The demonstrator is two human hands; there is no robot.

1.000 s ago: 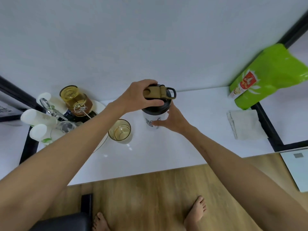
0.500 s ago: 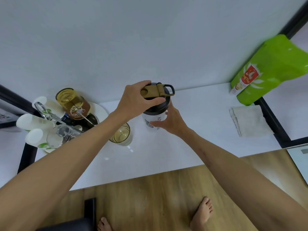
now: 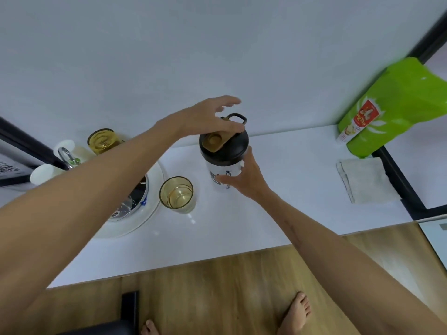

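Note:
A white shaker bottle (image 3: 223,175) with a black lid (image 3: 227,151) and a tan flip cap (image 3: 214,141) stands on the white counter (image 3: 278,189). My right hand (image 3: 244,180) grips the bottle's white body from the front right. My left hand (image 3: 208,119) hovers just above and behind the lid with its fingers spread and straight; its thumb side lies close to the tan cap and the black carry loop (image 3: 238,117). An amber glass (image 3: 176,194) with a little liquid stands left of the bottle.
A round white tray (image 3: 145,213) at the left holds an amber jar (image 3: 102,140), white cups (image 3: 44,174) and metal pieces. A green bag (image 3: 396,107) leans at the back right, with a folded white cloth (image 3: 365,180) in front. Wooden floor and my bare feet lie below.
My left hand has let go of the lid and lifted off it with the fingers opened. My right hand has stayed on the bottle's body.

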